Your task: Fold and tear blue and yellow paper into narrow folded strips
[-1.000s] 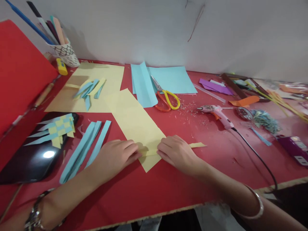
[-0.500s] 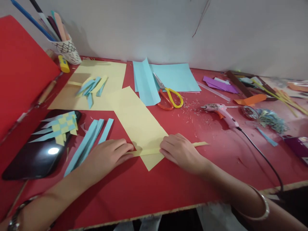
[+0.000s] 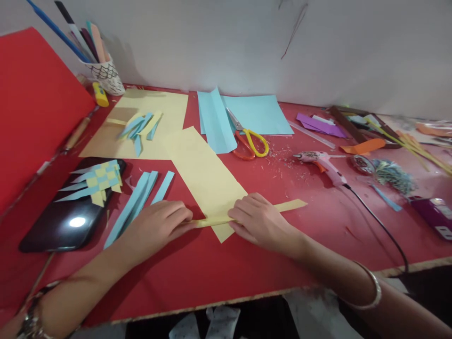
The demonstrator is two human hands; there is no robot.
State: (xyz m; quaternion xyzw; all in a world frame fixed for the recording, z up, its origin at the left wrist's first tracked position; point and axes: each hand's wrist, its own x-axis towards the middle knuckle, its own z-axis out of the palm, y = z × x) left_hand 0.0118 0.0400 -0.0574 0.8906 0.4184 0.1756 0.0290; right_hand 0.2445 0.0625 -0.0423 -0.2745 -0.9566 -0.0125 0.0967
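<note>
A narrow yellow paper strip [image 3: 212, 221] runs crosswise over the lower end of a wider yellow paper piece [image 3: 208, 176]. My left hand [image 3: 164, 219] is closed on the strip's left end, its fingertips hidden beneath the knuckles. Farther along, my right hand [image 3: 256, 219] pinches the same strip with curled fingers, and the strip's free end sticks out to the right past the hand. Left of my left hand lie blue paper strips [image 3: 136, 202]. A woven blue and yellow paper piece [image 3: 100, 180] rests on a black phone [image 3: 67, 226].
Scissors [image 3: 249, 141] lie on blue paper sheets [image 3: 257, 113] near the wall. A pink glue gun [image 3: 326, 165] with a cord is at right. At back left, a pen cup [image 3: 108, 77] stands behind a yellow sheet [image 3: 151, 101] bearing short cut strips.
My right hand has slid slightly left along the strip, and more of the strip's right end shows, looking wider. My left hand stays on its end. The view has shifted a little.
</note>
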